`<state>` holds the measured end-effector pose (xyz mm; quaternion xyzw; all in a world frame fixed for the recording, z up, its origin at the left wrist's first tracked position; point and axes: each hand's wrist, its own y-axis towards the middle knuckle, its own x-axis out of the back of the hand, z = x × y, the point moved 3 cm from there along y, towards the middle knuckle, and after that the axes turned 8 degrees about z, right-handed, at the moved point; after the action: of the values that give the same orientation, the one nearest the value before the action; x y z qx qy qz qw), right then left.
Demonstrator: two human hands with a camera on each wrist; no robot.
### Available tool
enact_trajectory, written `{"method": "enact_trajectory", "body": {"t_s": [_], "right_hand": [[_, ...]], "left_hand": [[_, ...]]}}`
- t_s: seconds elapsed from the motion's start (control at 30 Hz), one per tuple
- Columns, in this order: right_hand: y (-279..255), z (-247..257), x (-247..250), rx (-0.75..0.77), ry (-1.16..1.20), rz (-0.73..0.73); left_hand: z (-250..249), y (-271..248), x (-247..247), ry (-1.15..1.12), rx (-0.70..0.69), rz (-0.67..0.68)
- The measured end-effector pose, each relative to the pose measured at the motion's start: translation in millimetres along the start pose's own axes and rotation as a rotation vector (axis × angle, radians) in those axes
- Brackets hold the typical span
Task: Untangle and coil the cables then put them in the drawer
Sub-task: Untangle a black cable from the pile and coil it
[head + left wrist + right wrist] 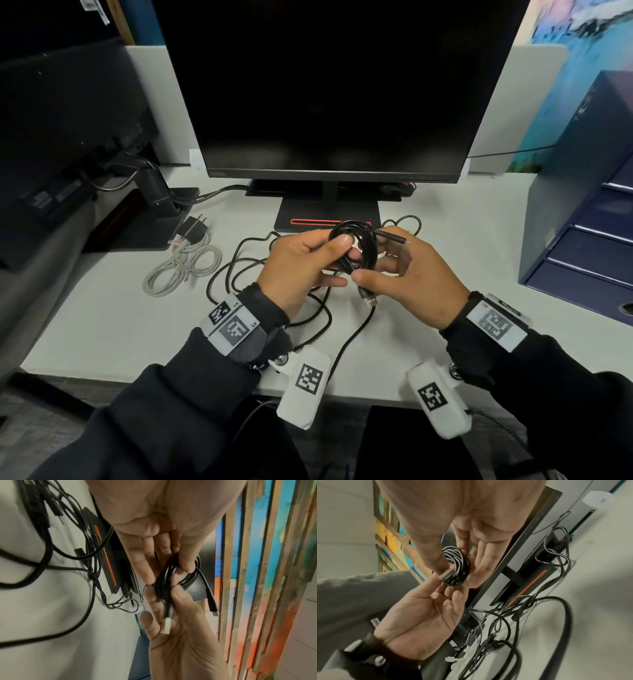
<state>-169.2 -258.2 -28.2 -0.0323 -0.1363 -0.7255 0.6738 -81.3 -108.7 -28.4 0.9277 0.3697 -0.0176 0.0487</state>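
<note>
A thin black cable is wound into a small coil [352, 240] that I hold up over the desk, in front of the monitor stand. My left hand [337, 253] pinches the coil, thumb on top and fingers under it. My right hand [368, 272] pinches the same cable just behind its USB plug [371, 301], which hangs below the coil. The barrel plug [394, 238] sticks out to the right. The left wrist view shows the coil [164, 580] and USB plug [166, 623]. The right wrist view shows the coil [458, 566]. A blue drawer unit [582, 240] stands at the right with its drawers closed.
Loose black cables [239, 270] lie tangled on the white desk [102, 325] below my hands. A white cable bundle [185, 270] and a black plug adapter [193, 228] lie to the left. The monitor [335, 85] and its stand [329, 212] sit behind the hands.
</note>
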Motion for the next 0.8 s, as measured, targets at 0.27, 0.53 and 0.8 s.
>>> {"method": "enact_trajectory", "body": {"t_s": [0.27, 0.53, 0.8], "right_hand": [[2.2, -0.9, 3.3, -0.066, 0.065, -0.008], [2.0, 2.5, 7.0, -0.070, -0.151, -0.018], [3.7, 5.9, 16.6, 0.019, -0.202, -0.032]], "left_hand": [[-4.4, 3.0, 9.2, -0.114, 0.171, 0.234], [2.1, 8.4, 13.6, -0.250, 0.116, 0.106], [-2.1, 9.0, 16.6, -0.343, 0.060, 0.070]]}}
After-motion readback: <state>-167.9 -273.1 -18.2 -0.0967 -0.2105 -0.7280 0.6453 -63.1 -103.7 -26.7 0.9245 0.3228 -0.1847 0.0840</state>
